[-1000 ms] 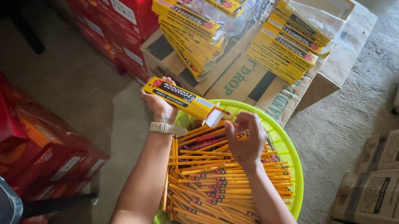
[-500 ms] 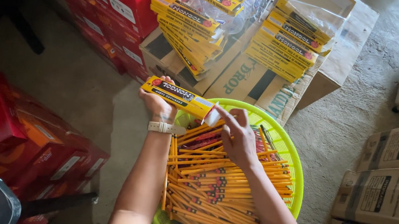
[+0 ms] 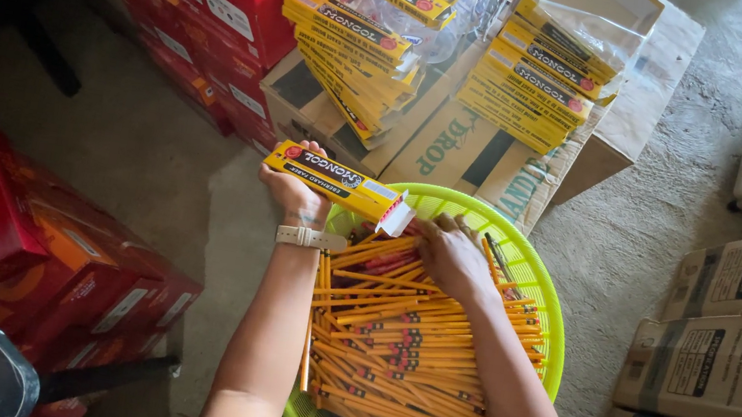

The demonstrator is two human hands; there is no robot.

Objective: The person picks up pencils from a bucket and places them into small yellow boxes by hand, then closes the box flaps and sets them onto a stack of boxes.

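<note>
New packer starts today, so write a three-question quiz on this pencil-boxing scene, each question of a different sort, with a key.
1. True or false: the left hand holds a yellow pencil box with its end flap open.
2. Multiple choice: the right hand rests on loose pencils that lie in
A. a red carton
B. a green mesh basket
C. a grey crate
3. Fill the gap: the stacks of filled yellow boxes stand on flattened ______ cartons.

Key:
1. True; the white flap shows at the end nearest the right hand.
2. B
3. Brown cardboard
</note>
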